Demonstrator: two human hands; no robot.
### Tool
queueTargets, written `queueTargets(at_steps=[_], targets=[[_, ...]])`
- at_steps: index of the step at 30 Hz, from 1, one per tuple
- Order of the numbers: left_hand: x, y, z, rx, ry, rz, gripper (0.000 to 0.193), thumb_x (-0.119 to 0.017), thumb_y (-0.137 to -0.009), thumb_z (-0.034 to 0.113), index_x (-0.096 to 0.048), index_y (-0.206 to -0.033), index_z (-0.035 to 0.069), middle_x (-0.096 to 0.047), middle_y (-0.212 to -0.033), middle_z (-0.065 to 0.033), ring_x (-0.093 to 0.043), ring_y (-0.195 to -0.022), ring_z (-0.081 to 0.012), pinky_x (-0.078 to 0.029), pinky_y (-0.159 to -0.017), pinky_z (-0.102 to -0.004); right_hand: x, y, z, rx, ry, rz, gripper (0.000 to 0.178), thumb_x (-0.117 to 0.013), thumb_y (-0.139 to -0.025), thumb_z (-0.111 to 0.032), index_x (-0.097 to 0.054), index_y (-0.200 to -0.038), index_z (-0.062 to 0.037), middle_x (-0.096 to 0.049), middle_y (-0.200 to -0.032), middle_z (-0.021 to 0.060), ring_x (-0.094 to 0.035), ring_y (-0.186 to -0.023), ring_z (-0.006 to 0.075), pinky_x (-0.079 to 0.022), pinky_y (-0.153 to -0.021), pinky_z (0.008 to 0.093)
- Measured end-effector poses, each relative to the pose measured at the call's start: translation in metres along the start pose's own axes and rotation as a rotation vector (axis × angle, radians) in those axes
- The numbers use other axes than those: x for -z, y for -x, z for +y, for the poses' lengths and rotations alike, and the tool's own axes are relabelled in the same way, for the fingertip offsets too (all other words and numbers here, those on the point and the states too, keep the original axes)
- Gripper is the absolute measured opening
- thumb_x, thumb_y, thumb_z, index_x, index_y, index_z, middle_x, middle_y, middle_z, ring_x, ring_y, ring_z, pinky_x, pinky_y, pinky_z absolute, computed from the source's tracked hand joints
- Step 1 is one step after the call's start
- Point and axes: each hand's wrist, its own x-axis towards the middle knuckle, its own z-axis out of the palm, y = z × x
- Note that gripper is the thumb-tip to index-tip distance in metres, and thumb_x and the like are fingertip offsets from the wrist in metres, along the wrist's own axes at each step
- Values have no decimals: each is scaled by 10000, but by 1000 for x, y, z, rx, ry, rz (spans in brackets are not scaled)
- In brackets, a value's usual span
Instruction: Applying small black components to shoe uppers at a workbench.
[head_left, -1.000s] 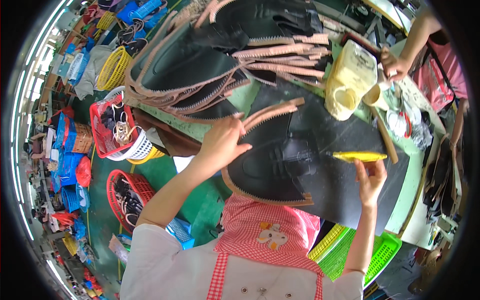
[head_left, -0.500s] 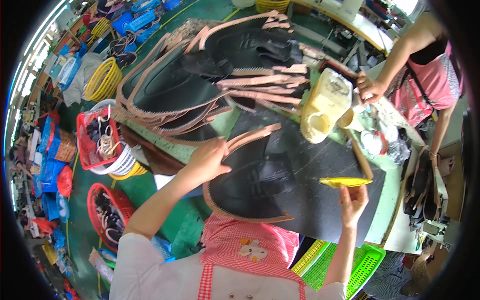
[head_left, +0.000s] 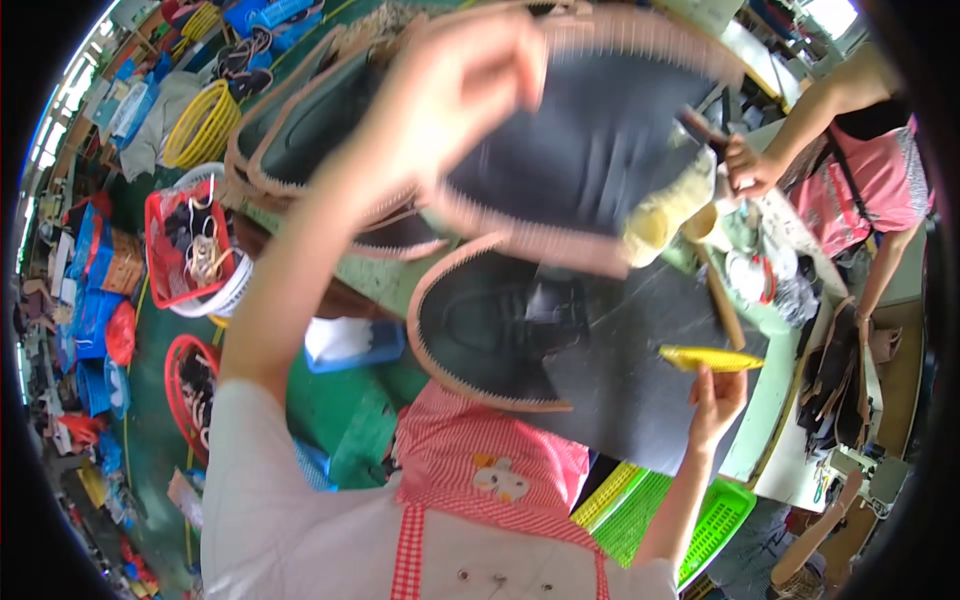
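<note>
Lifted over the table, a black shoe upper piece (head_left: 590, 130) with a tan serrated border is smeared by motion. My left hand (head_left: 465, 75) is closed at its upper left edge, fingers blurred. Below it, another black shoe upper piece (head_left: 480, 320) with the same border lies flat on the dark work mat (head_left: 640, 400), its toe toward the left. Over the mat's right part, my right hand (head_left: 718, 405) pinches a slim yellow tool (head_left: 710, 358), whose exact kind I cannot make out. More black upper pieces (head_left: 320, 130) are piled at the far left of the table.
A yellowed plastic container (head_left: 665, 215) stands right of the lifted piece, partly hidden. A co-worker's hand (head_left: 750, 170) is close behind it. A wooden stick (head_left: 725, 310) lies along the mat's right edge. Red baskets (head_left: 160, 270) stand at left; a green basket (head_left: 715, 530) is at lower right.
My left hand has moved from the piece on the mat up and away, and a second upper piece is now lifted in it. The yellow tool has shifted slightly right.
</note>
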Motion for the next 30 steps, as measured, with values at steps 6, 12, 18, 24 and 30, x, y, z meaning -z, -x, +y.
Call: queueTargets(at_steps=[6,12,18,24,30], targets=[[7,-36,-13,54,-749,-8,299,-770,-826,53,-653,-1102,58,-610,-1191,-133,-632,-1050,-285,-513,-921,-388,-43,-7,-8,116,53,-239,146,-748,-893,36,-683,-1018,-1,-715,-871,34,-559,-603,43,-420,-500,192],[-56,118,21,371,-472,-585,337,-801,-817,180,-616,-1081,83,-606,-963,-72,-683,-879,-265,-560,-717,-380,-90,-31,-20,252,193,-523,154,-771,-858,30,-710,-990,-20,-711,-894,56,-609,-683,98,-480,-595,249],[-59,156,4,675,-741,-643,592,-837,-789,263,-500,-1240,80,-614,-1105,-124,-662,-1040,-323,-566,-811,-433,-100,-48,-23,321,414,-693,176,-771,-858,-37,-717,-1026,-38,-711,-922,82,-691,-739,217,-529,-653,307],[-59,156,0,775,-745,-597,626,-867,-750,307,-503,-1208,83,-627,-1091,-149,-643,-1062,-348,-536,-882,-458,-75,-50,-23,266,403,-417,191,-804,-841,-27,-731,-1016,-46,-604,-745,5,-464,-575,59,-385,-527,243],[-56,164,-13,730,-671,-569,581,-881,-716,293,-520,-1114,70,-608,-1065,-148,-621,-1040,-353,-505,-874,-466,-91,-40,-24,256,361,-519,187,-802,-843,-27,-728,-1012,-55,-604,-762,-1,-477,-608,62,-391,-540,243]])
